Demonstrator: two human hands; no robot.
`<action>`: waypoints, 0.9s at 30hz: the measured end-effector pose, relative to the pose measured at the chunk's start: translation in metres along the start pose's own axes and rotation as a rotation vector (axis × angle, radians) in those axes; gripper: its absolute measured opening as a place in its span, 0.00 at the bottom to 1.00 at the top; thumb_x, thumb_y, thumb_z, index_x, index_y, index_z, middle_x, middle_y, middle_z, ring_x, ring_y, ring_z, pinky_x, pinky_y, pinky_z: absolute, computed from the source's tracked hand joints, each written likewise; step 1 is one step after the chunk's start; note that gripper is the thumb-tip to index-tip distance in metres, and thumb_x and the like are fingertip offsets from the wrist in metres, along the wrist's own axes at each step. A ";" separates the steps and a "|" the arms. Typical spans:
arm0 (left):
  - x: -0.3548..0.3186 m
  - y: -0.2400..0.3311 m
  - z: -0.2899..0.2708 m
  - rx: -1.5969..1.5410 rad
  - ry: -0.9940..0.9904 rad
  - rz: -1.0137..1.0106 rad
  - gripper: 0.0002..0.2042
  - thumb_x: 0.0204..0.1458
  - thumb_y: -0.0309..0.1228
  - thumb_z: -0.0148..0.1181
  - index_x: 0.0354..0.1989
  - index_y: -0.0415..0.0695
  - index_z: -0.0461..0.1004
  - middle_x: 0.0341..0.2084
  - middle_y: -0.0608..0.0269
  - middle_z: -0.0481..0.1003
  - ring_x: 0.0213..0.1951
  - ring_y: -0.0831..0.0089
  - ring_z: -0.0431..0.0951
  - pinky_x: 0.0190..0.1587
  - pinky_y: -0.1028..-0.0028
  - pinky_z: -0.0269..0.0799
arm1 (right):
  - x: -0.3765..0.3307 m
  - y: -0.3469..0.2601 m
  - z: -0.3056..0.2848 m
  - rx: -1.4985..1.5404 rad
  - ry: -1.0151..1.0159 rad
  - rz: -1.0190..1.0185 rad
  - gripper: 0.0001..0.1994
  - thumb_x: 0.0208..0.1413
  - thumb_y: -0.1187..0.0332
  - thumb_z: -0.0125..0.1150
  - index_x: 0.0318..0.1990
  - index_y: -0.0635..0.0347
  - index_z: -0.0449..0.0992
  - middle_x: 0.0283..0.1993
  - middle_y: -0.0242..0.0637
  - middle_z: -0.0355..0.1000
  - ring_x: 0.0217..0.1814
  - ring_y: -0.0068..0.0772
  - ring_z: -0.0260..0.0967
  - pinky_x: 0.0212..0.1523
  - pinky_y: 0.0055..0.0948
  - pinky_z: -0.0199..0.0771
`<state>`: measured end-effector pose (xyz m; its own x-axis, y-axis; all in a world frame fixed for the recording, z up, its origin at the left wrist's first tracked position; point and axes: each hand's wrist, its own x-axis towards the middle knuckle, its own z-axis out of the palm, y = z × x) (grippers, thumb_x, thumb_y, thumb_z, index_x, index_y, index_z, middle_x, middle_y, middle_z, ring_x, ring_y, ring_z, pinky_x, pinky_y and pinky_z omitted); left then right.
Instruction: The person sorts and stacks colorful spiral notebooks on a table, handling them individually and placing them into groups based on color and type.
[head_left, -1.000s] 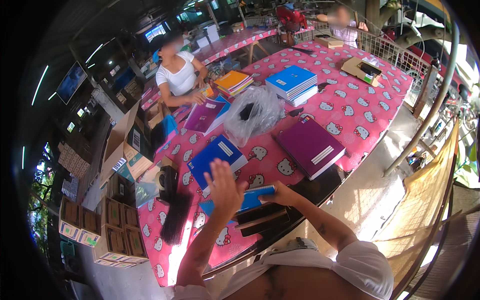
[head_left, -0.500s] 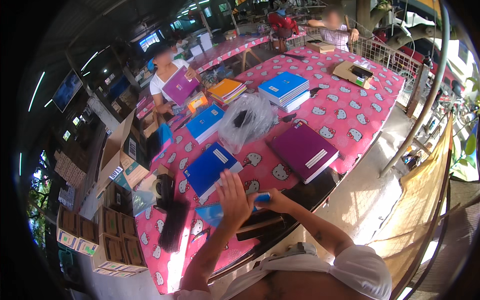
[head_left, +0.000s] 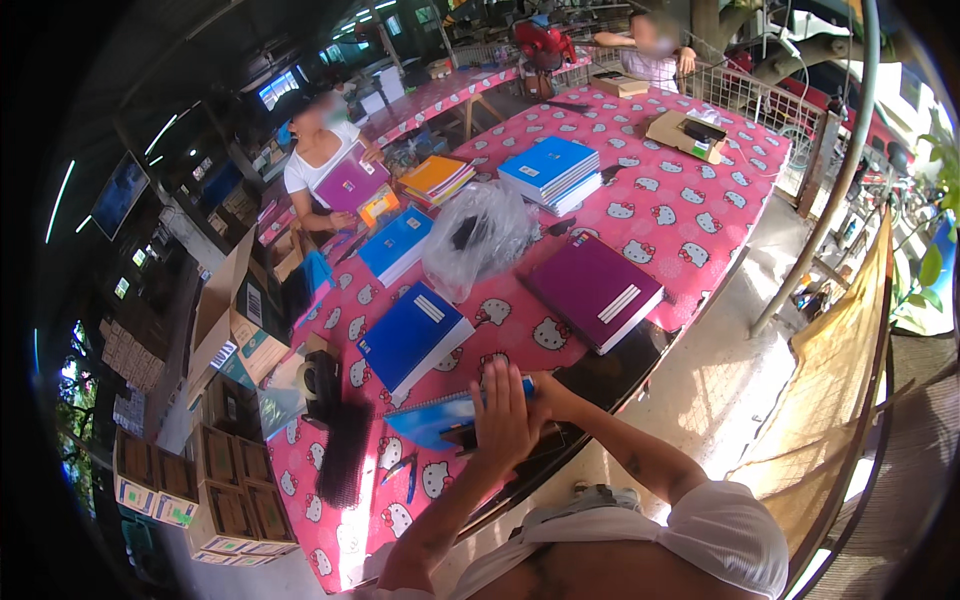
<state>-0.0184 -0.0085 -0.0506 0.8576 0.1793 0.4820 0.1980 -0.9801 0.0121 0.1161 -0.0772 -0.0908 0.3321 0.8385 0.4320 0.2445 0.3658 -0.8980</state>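
Currently, we have the light-blue notebook [head_left: 432, 419] near the front edge of the table [head_left: 700, 215], directly in front of the torso, with both hands at its right portion. Our right hand [head_left: 547, 398] is closed on the right end of the notebook; the left hand partly hides that grip, so we cannot tell the exact placement of every finger. Our left hand [head_left: 506, 415] is flat and holds nothing: its fingers are extended, close together, and directed away from the body. Its palm lies over the notebook; we cannot tell how firmly it touches.

From both hands, the free part of the notebook extends to the left. Its visible length runs roughly left to right, the right end lying slightly farther from the body than the left. The cover appears tilted, and we cannot tell its angle. The left hand is nearer to the free end; the right hand is at the opposite end.

Just beyond the free part, we note the dark-blue notebook stack [head_left: 416, 336]. Beyond the right hand is the purple notebook stack [head_left: 597, 288]. The black mesh [head_left: 346, 455] lies to the left, apart from both hands.
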 end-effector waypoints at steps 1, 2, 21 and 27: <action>0.013 0.000 -0.009 -0.018 0.035 -0.058 0.41 0.63 0.58 0.40 0.68 0.28 0.55 0.70 0.32 0.52 0.73 0.42 0.49 0.70 0.40 0.39 | -0.005 0.002 -0.001 0.023 -0.045 0.048 0.12 0.53 0.72 0.63 0.45 0.65 0.77 0.37 0.38 0.79 0.40 0.26 0.73 0.46 0.32 0.74; 0.001 0.003 -0.009 -0.025 0.025 -0.069 0.41 0.63 0.58 0.40 0.68 0.28 0.55 0.70 0.32 0.52 0.73 0.42 0.49 0.70 0.40 0.39 | -0.011 0.003 0.001 0.029 -0.051 0.062 0.12 0.53 0.72 0.63 0.45 0.65 0.77 0.37 0.38 0.79 0.40 0.26 0.73 0.46 0.32 0.74; -0.236 -0.186 0.019 0.116 -0.310 -0.671 0.32 0.63 0.50 0.51 0.67 0.40 0.61 0.61 0.42 0.66 0.64 0.50 0.65 0.65 0.54 0.61 | -0.049 -0.034 0.153 -0.930 -0.100 -0.383 0.26 0.47 0.65 0.67 0.58 0.43 0.75 0.57 0.30 0.65 0.56 0.37 0.64 0.48 0.43 0.65; -0.252 -0.155 -0.009 0.056 -0.234 -0.648 0.33 0.57 0.48 0.59 0.68 0.46 0.61 0.59 0.41 0.66 0.62 0.44 0.63 0.62 0.45 0.58 | -0.020 -0.066 0.152 -0.959 0.028 -0.305 0.21 0.53 0.66 0.63 0.56 0.46 0.76 0.54 0.33 0.67 0.52 0.42 0.65 0.50 0.47 0.63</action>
<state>-0.2693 0.0980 -0.1664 0.6368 0.7469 0.1912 0.7238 -0.6646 0.1854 -0.0453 -0.0569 -0.0527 0.1517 0.7489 0.6451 0.9485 0.0732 -0.3081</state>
